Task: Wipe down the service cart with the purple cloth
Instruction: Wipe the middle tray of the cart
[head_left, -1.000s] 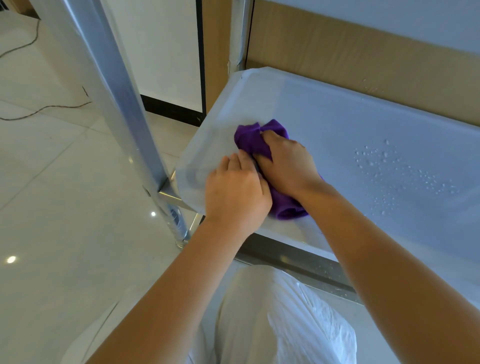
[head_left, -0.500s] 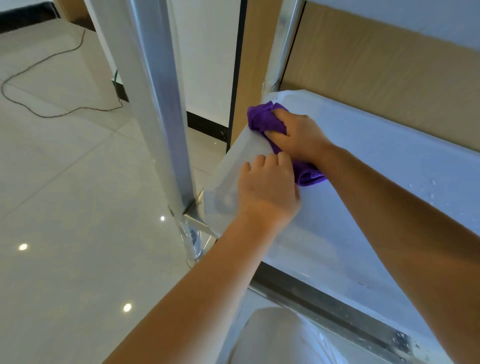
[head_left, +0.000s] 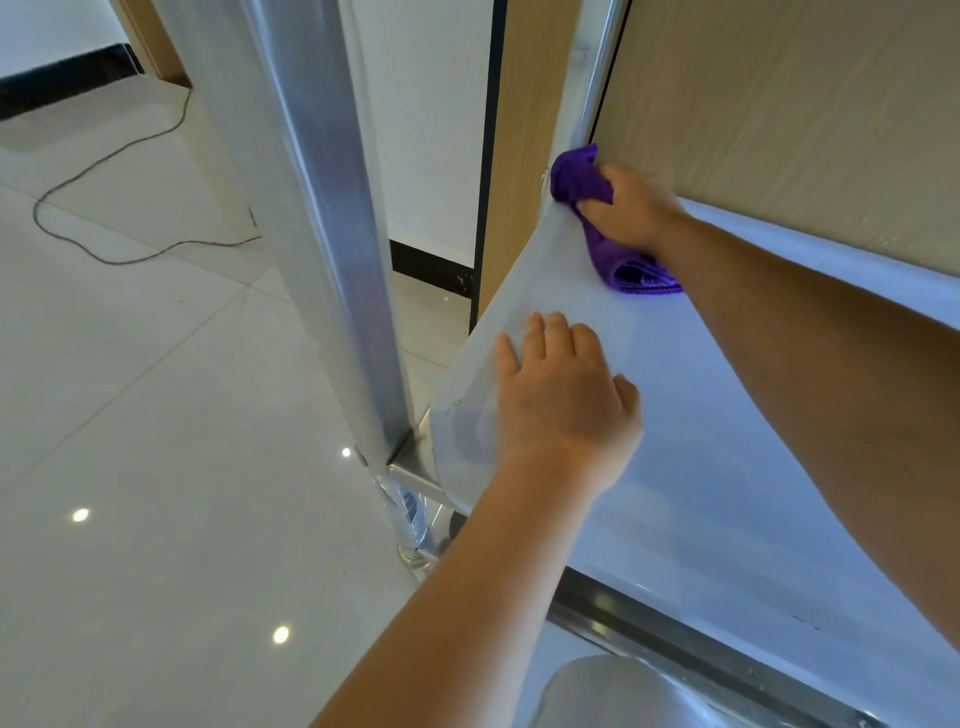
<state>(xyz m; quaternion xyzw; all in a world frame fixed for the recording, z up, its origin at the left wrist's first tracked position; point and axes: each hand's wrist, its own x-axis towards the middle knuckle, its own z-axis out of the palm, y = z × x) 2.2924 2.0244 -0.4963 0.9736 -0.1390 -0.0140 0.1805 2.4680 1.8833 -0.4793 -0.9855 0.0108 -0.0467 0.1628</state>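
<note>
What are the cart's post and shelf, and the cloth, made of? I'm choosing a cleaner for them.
The post looks like brushed stainless steel or aluminium: silver, with streaky reflections. The shelf has a smooth, matte, pale surface, perhaps plastic or coated metal; I can't tell which. The purple cloth seems microfibre: soft, bunched folds and a stitched edge.

The cloth (head_left: 597, 218) is looking soft and fuzzy, a plush purple fabric with a stitched hem. The cart shelf (head_left: 701, 415) is showing as smooth pale plastic with a dull, faintly hazy sheen. The post (head_left: 322, 208) is gleaming as brushed, shiny metal. The wall panel (head_left: 779, 104) is reading as matt, light wood grain. The floor (head_left: 156, 467) is shining as glossy polished tile.
</note>
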